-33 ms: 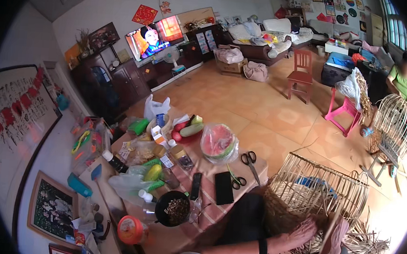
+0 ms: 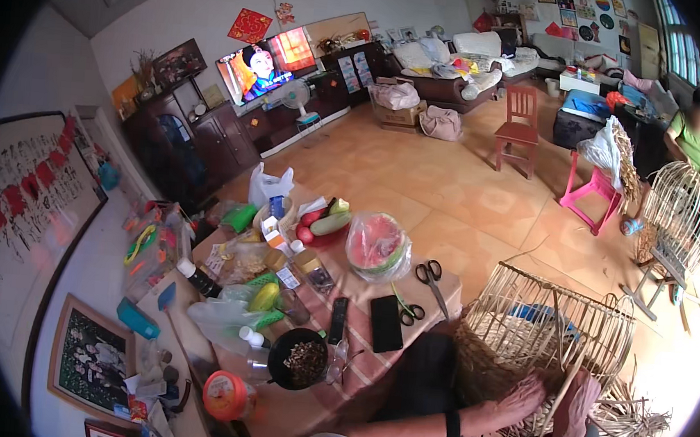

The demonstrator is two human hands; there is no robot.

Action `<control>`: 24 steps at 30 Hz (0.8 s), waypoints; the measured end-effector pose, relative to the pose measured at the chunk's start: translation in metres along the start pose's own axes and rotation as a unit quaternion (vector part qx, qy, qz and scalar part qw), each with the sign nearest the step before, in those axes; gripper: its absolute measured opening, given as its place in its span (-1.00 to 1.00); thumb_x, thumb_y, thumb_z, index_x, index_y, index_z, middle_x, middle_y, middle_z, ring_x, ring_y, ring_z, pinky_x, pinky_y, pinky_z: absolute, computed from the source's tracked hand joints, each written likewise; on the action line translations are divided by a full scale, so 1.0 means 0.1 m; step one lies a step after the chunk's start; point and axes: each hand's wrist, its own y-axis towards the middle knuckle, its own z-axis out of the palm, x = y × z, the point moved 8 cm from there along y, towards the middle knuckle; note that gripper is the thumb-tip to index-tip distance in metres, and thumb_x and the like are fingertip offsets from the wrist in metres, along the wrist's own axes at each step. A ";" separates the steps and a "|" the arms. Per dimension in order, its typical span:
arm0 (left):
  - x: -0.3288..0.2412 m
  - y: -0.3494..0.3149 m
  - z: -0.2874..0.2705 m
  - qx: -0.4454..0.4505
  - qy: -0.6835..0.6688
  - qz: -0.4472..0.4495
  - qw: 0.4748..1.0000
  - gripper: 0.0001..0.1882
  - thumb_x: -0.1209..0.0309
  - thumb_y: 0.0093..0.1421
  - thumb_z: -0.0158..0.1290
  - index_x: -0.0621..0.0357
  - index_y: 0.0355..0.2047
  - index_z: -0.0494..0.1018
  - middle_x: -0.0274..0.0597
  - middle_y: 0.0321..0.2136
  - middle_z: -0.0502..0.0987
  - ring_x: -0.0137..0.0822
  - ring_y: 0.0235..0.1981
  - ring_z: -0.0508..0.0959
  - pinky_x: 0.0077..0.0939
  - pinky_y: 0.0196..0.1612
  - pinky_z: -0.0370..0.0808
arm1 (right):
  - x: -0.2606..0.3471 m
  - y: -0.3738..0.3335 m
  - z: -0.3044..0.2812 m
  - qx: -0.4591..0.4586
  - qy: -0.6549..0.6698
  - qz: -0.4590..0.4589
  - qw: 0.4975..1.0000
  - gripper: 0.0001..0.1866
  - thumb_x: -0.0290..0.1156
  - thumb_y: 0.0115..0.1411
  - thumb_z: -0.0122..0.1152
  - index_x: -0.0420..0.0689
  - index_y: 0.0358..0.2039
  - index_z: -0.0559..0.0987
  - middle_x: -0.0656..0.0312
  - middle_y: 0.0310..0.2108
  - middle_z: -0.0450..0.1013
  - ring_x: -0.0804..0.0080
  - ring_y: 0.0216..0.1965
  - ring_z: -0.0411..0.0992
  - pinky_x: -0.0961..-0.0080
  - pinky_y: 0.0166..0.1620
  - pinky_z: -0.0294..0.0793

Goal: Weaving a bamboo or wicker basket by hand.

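A half-woven basket (image 2: 488,340) lies at my lap, with bare upright ribs along its far and right sides and a dense straw-coloured weave on the near left. My left hand (image 2: 519,402) is closed at the near edge of the weave, its fingertips partly hidden there. Just to its right, my right hand (image 2: 574,405) grips a pale flat strip (image 2: 553,411) that slants down toward me. Both hands are close together. Loose dry straw strips (image 2: 634,422) spread out to the right of my right hand.
On the left, a table (image 2: 354,375) carries scissors (image 2: 433,287), a black phone (image 2: 386,323), a wrapped watermelon half (image 2: 378,247) and a black bowl (image 2: 298,360). At far right a person (image 2: 693,139) handles another ribbed basket (image 2: 679,216). A pink stool (image 2: 590,196) stands near them.
The pale strip in my right hand has shifted slightly to the left. My hands and the basket stay almost in place.
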 end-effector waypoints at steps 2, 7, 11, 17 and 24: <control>-0.35 0.37 -0.66 0.050 -0.093 -0.043 0.993 -0.65 0.48 0.21 -0.14 0.29 0.01 0.33 0.18 0.05 0.33 0.10 0.16 0.32 -0.10 0.30 0.22 | -0.07 0.01 -0.14 -0.017 -0.071 0.031 0.997 -0.80 -0.36 0.05 0.24 -0.14 -0.63 0.49 0.02 -0.60 0.43 -0.03 -0.54 0.50 0.13 -0.51 0.39; -0.09 0.27 -0.40 0.020 -0.002 -0.005 1.000 -0.69 0.47 0.18 -0.11 0.27 -0.05 0.35 0.14 0.05 0.34 0.08 0.15 0.34 0.00 0.30 0.20 | -0.67 -0.21 0.71 0.048 0.051 0.064 0.996 -0.83 -0.29 0.11 0.20 -0.13 -0.49 0.53 0.05 -0.50 0.47 -0.01 -0.50 0.52 0.15 -0.46 0.42; -0.09 0.24 -0.50 -0.027 0.004 0.024 0.999 -0.66 0.46 0.16 -0.05 0.28 -0.04 0.34 0.12 0.02 0.35 0.09 0.13 0.34 0.03 0.32 0.17 | -0.37 -0.18 0.25 -0.097 0.227 0.058 0.967 -0.88 -0.48 0.16 0.14 -0.20 -0.50 0.46 -0.08 -0.58 0.39 -0.11 -0.49 0.42 0.10 -0.40 0.31; -0.20 0.30 -0.67 0.066 -0.034 0.007 0.997 -0.58 0.47 0.10 0.07 0.28 -0.02 0.31 0.11 0.02 0.32 0.09 0.19 0.30 0.05 0.36 0.12 | -0.48 -0.13 0.46 0.068 0.185 0.023 0.980 -0.88 -0.54 0.08 0.21 -0.18 -0.32 0.55 -0.06 -0.46 0.46 -0.15 -0.41 0.47 0.06 -0.37 0.39; -0.23 0.35 -0.74 0.065 -0.031 -0.007 0.997 -0.52 0.45 0.02 0.17 0.28 -0.03 0.32 0.09 0.00 0.33 0.09 0.15 0.32 0.03 0.33 0.16 | -0.50 -0.21 0.37 0.035 0.252 0.086 0.963 -0.83 -0.49 0.13 0.22 -0.19 -0.24 0.59 -0.05 -0.35 0.51 -0.13 -0.30 0.50 0.12 -0.28 0.43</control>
